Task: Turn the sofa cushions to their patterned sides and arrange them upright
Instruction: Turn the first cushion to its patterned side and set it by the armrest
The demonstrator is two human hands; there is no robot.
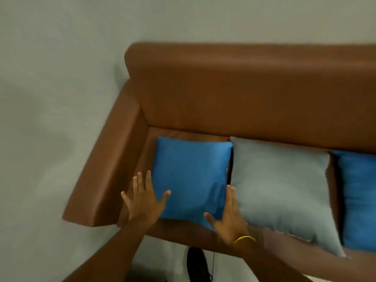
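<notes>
Three cushions lie flat on the seat of a brown sofa point(244, 94), all showing plain sides. A blue cushion point(189, 176) is at the left end, a grey cushion point(282, 188) lies in the middle, and a second blue cushion point(358, 196) is cut off at the right edge. My left hand point(142, 200) is spread open at the left edge of the left blue cushion, thumb on its surface. My right hand point(225, 216), with a yellow band on the wrist, is open at that cushion's right front corner, fingers between it and the grey cushion.
The sofa's left armrest point(105, 169) runs beside my left hand, and its backrest stands against a pale wall point(61, 68). A dark shoe point(197, 263) shows on the light floor below the seat's front edge.
</notes>
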